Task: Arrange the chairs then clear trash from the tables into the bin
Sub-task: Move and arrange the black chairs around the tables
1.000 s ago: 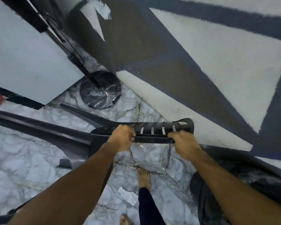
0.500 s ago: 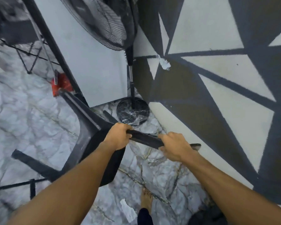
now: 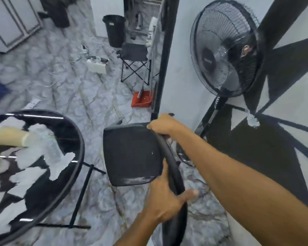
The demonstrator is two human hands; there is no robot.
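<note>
The black plastic chair point(image 3: 132, 153) I had tipped is now upright, seat just left of my grip, left hand point(image 3: 164, 205) and right hand point(image 3: 163, 125) both curled round its backrest rim point(image 3: 170, 158), littered round table point(image 3: 79, 139) farther left, so this chair looks nearly placed.

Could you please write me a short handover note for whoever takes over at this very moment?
Left hand: grips the near end of the backrest of the black chair.
Right hand: grips the backrest's far end.
The chair is seat up, between the round table and the fan; I cannot see if its legs touch the floor.
The bin stands far back by the wall.
Done: chair is close to the table.
Left: place this chair, then carry the paper cup and the blurred trash around it from the table to the bin.
</note>
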